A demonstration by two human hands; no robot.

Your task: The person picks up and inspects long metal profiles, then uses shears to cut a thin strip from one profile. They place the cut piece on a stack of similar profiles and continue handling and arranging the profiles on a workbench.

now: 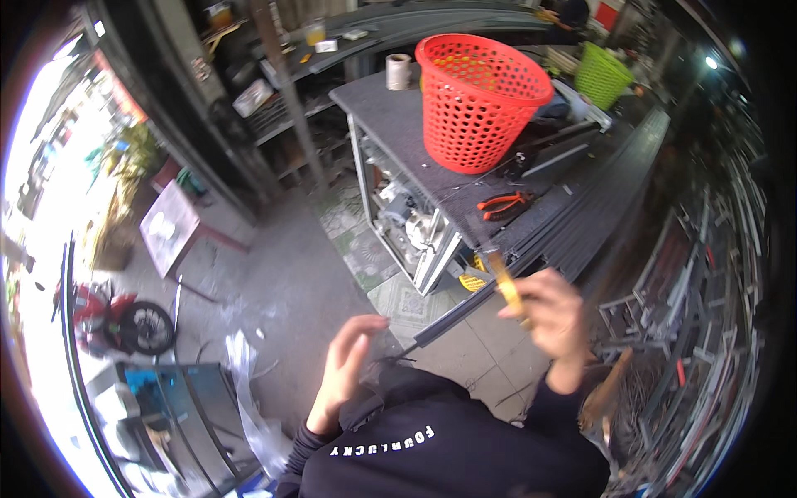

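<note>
My right hand is closed around the yellow handle of a slim tool. Its narrow brownish-grey end points up toward the near edge of the dark-topped workbench; blur keeps me from telling its exact kind. My left hand hovers apart from it, in front of my body, fingers loosely curved and nothing in them. On the bench, just beyond the tool, lie pliers with orange and black handles. Behind them stands a red perforated plastic basket.
A green basket and a white roll also stand on the bench. Long dark metal profiles run along its right side. More metal lengths crowd the right. A small table and a red motorbike are at left.
</note>
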